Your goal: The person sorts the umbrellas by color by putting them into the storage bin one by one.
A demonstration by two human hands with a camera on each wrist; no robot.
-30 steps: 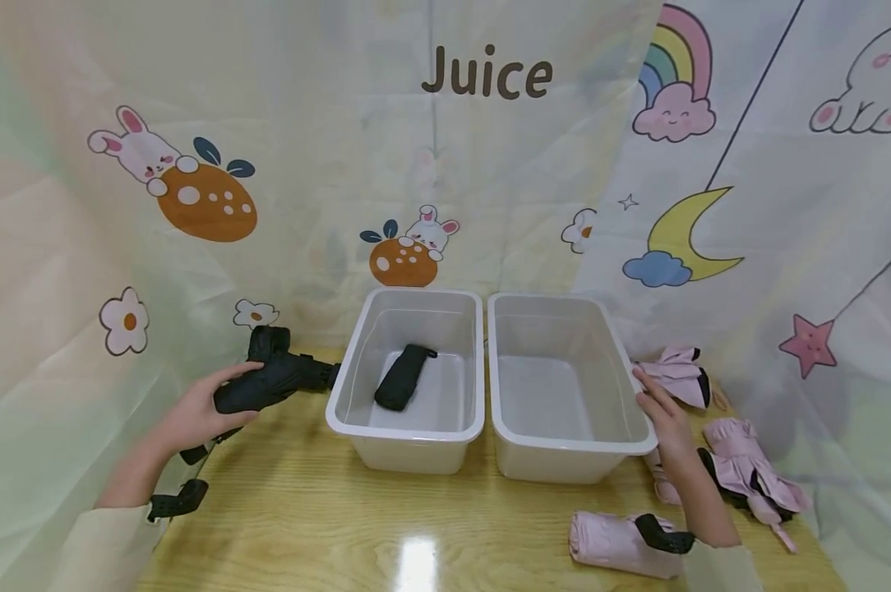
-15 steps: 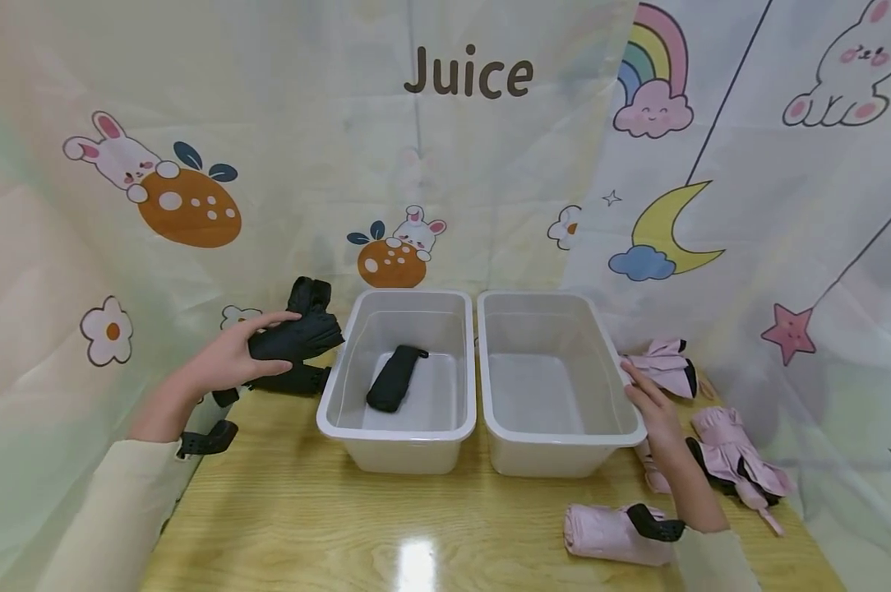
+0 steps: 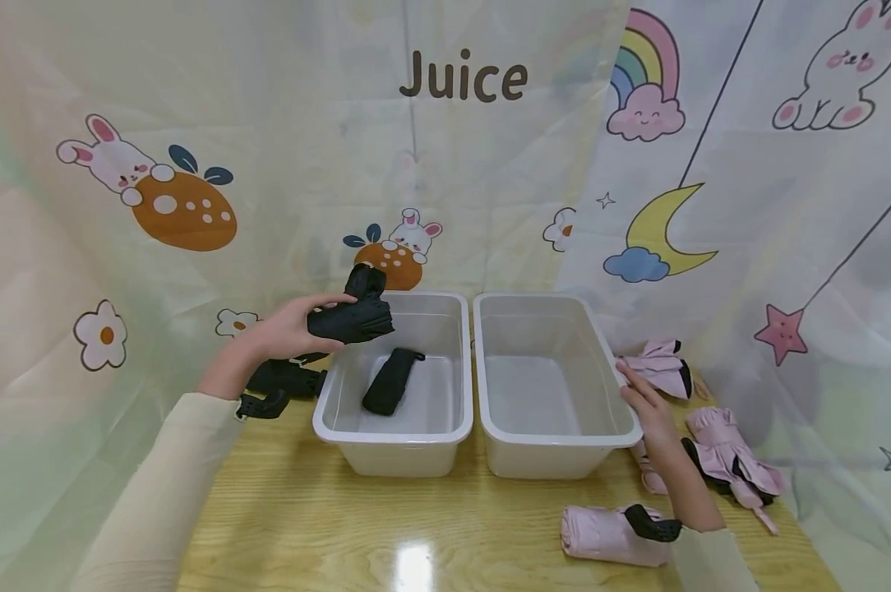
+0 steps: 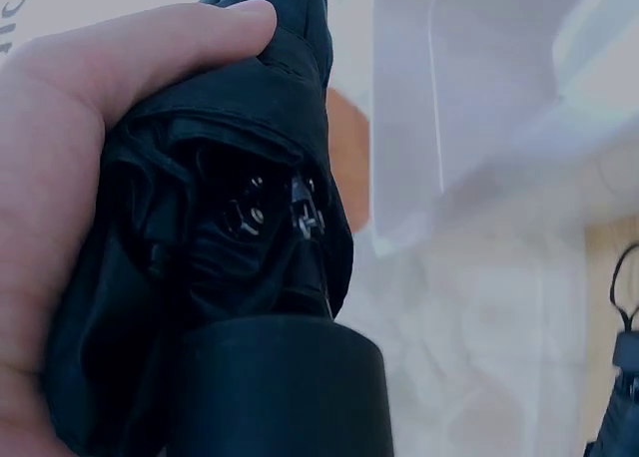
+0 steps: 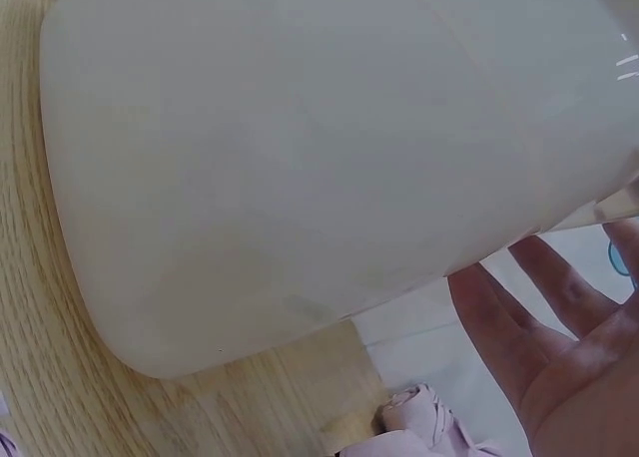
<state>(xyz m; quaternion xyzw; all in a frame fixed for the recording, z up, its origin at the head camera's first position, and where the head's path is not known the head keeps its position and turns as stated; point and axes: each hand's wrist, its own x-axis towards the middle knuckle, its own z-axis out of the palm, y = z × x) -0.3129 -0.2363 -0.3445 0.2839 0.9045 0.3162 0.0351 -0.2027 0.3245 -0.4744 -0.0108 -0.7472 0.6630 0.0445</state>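
Observation:
My left hand grips a folded black umbrella over the left rim of the left white bin. Its ribs and dark handle show close up in the left wrist view. Inside that bin lies another black folded umbrella, slanted on the floor. More black umbrellas lie left of the bin, partly behind my forearm. My right hand touches the outer right side of the right white bin, with fingers extended against its wall in the right wrist view.
Several pink folded umbrellas lie right of the bins: one rolled near the front, one at the right and one at the back. A printed cloth hangs behind the wooden table.
My left hand has lifted the black umbrella from the left side and carried it right, to the left bin's rim. My right hand stays at the right bin. The view has shifted slightly.

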